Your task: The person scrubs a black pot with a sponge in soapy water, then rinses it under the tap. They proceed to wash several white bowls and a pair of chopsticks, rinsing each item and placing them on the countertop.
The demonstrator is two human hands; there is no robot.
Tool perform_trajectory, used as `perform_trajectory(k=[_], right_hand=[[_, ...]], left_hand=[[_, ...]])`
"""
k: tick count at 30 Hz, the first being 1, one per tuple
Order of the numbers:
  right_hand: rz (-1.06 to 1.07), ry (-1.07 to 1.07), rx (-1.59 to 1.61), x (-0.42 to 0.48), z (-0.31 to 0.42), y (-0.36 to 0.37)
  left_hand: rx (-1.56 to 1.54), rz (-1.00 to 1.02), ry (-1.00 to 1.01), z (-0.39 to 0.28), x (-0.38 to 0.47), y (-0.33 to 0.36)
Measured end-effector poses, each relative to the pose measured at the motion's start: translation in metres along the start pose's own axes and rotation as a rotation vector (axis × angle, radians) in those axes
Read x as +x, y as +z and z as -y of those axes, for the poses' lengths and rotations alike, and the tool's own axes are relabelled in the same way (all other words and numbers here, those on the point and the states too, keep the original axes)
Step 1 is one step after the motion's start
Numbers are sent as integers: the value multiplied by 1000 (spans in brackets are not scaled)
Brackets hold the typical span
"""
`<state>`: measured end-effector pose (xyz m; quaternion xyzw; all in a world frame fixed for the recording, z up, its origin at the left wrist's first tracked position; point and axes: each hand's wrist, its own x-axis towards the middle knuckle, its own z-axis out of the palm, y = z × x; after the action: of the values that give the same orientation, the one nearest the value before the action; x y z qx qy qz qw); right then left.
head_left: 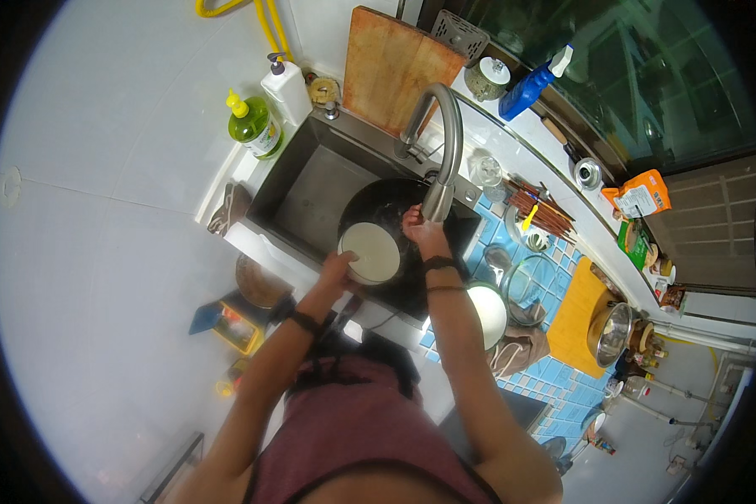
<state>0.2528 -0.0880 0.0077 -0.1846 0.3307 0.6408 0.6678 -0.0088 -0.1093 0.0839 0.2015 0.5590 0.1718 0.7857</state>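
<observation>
My left hand (340,271) grips the near left rim of a white bowl (373,252), thumb over the edge, above the sink (318,183). Inside the bowl is something pale, perhaps cloudy liquid. Just right of the bowl, my right hand (419,223) is under the spout of the metal faucet (448,157), fingers curled and partly hidden by the spout head. Whether it holds anything cannot be made out. A dark round pan (368,198) lies in the sink beneath both hands.
Soap bottles (255,132) and a wooden cutting board (387,69) stand behind the sink. Right of my right forearm are a white bowl (488,315), a glass bowl (529,280), chopsticks (545,208), a brown cloth (520,353) and a yellow board (573,315) bearing a metal bowl.
</observation>
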Motion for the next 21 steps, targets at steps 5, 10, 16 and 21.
perform_trajectory(k=[5,10,16,21], right_hand=[[-342,-535,-198,20,-4,-19],[-449,-836,-1253,7,-7,-25],[-252,-1445,-2575,-5,-17,-19],[26,-899,-1736,5,4,-6]], left_hand=[[35,-19,-2,-4,-4,1],[8,32,-24,-7,-7,4],[9,9,-27,-10,-12,4],[43,20,-23,-10,-7,-3]])
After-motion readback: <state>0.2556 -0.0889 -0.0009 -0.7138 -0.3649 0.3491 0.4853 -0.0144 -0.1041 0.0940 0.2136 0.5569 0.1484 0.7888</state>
